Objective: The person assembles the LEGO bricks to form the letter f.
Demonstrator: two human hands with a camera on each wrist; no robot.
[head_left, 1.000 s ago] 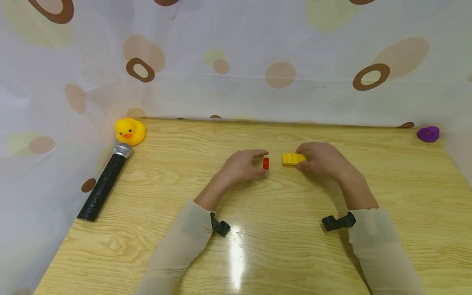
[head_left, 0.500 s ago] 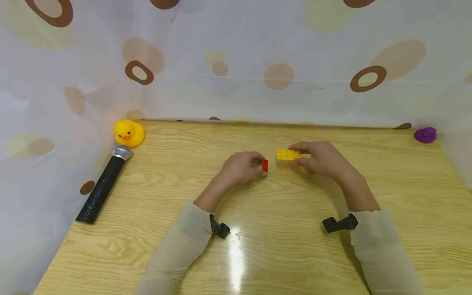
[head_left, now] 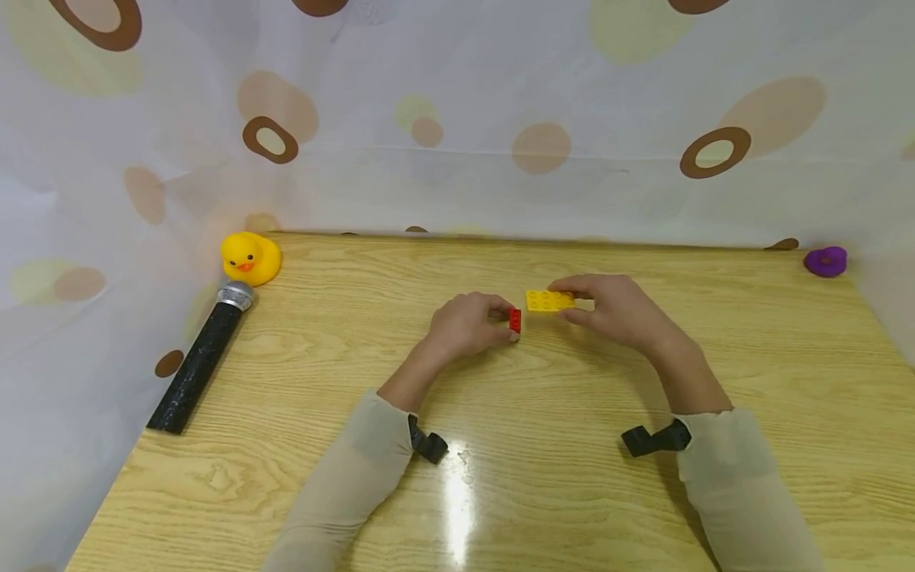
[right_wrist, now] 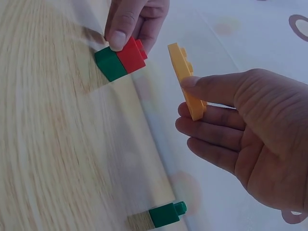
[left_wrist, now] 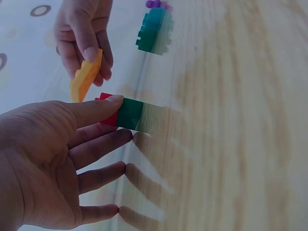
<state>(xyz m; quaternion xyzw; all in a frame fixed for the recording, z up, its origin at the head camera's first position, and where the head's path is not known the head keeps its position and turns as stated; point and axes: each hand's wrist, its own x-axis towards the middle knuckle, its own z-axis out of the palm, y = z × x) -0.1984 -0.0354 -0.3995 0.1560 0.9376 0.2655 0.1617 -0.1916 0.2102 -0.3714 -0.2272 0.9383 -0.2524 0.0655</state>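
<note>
Red brick point(head_left: 515, 321), green brick point(left_wrist: 129, 113) and yellow brick point(head_left: 549, 301): three studded, smooth-sided toy bricks, held near mid-table between two hands. From left to right: one microphone point(head_left: 202, 349), its cylindrical black shaft speckled, its silvery head rounded; just behind this head, one smooth yellow duck point(head_left: 252, 258) with an orange bill. Left hand point(head_left: 465, 324): thumb and forefinger pinch the red brick, joined face to face with the green, which meets the glossy, wood-grained table point(head_left: 543, 477); the other fingers fan apart. Right hand point(head_left: 618, 311): thumb and fingers pinch the oblong, flat yellow brick, raised and apart from the red; the lower fingers extend close together. Far right, one small, rounded purple toy point(head_left: 826, 261). Behind, a creased cloth point(head_left: 457, 103) printed with ovals and rings. Each wrist view adds one green piece point(left_wrist: 153, 30), studded; whether both are the same cannot be told.
</note>
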